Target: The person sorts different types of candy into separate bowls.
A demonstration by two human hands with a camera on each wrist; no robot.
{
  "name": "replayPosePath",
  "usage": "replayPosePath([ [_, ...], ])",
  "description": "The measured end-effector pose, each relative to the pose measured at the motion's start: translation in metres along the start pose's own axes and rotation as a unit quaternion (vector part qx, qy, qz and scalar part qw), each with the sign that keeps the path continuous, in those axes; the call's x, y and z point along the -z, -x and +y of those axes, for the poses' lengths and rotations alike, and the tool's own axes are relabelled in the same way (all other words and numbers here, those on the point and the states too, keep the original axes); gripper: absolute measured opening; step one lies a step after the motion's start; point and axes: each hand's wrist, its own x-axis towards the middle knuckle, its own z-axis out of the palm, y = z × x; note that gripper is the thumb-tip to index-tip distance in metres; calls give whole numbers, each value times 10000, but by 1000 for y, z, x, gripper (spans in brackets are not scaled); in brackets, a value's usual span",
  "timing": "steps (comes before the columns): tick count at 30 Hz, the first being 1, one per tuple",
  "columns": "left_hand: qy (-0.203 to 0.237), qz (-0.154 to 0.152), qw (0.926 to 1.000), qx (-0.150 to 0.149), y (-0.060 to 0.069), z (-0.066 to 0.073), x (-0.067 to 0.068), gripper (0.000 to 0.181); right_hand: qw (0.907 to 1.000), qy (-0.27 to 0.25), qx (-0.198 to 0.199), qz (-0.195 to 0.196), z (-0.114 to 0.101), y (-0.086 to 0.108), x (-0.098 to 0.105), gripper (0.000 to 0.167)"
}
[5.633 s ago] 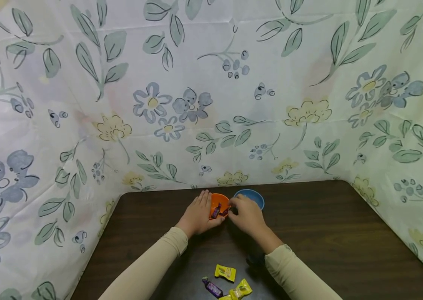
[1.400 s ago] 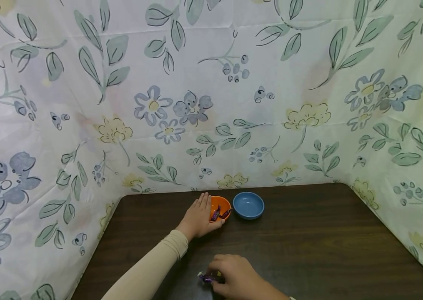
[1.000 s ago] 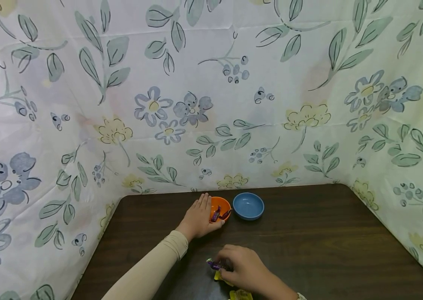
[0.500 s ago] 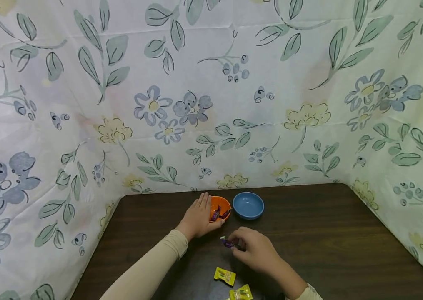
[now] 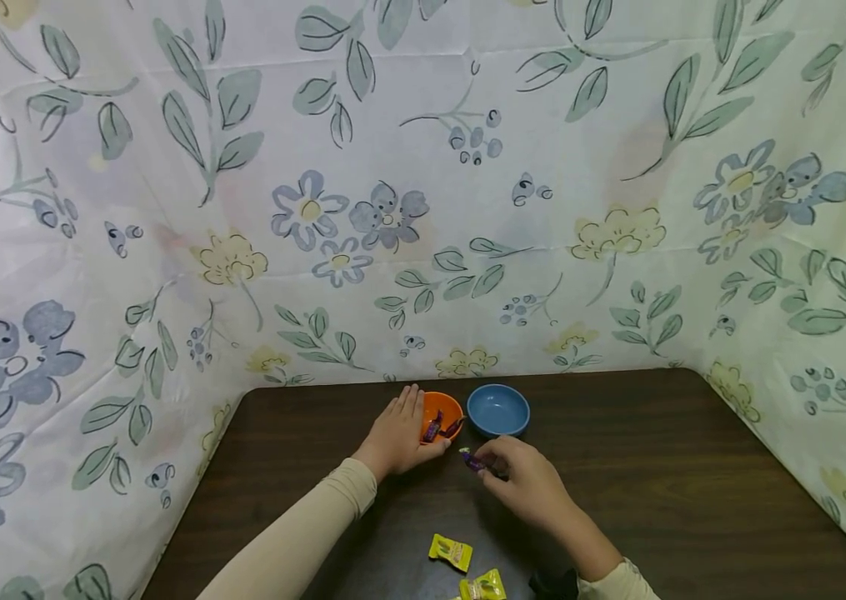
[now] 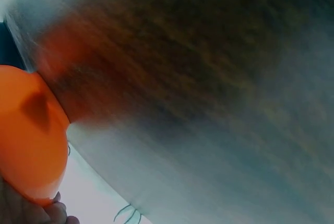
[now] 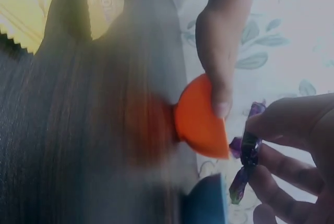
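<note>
My left hand rests against the left side of a small orange bowl, fingers straight, thumb along the near rim. Purple-wrapped candies lie inside the bowl. Between thumb and fingers, my right hand pinches a purple-wrapped candy above the table, just short of both bowls. The right wrist view shows this twist-wrapped candy up close; a further purple end sticks out beside it, and I cannot tell whether that is a second piece. Only the orange bowl's outer wall and some fingertips show in the left wrist view.
A blue bowl stands right beside the orange one. Yellow-wrapped candies lie on the dark wooden table near its front. A black object is by my right wrist. Floral cloth hangs behind and at both sides.
My right hand picked up the purple-wrapped candy near the table's front and has carried it forward, close to the bowls. The left hand has stayed at the orange bowl.
</note>
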Motion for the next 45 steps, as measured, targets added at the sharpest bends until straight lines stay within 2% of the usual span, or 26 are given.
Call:
replayPosePath([
  [6, 33, 59, 10000, -12, -3, -1, -5, 109, 9993, -107, -174, 320, 4, -3, -1, 19],
  [12, 13, 66, 10000, 11, -2, 0, -4, 108, 9978, -165, -344, 535, 12, -9, -2, 19],
  [20, -65, -1, 10000, 57, -1, 1, -2, 109, 9961, -305, -239, 795, 16, -18, -6, 15],
  [32, -119, -5, 9999, 2, -4, -2, -6, 110, 9958, -244, -290, 836, 14, -35, -10, 12],
  [45, -190, 23, 9998, -20, -3, -3, -8, 111, 9966, -27, -416, 712, 5, -53, -18, 11],
])
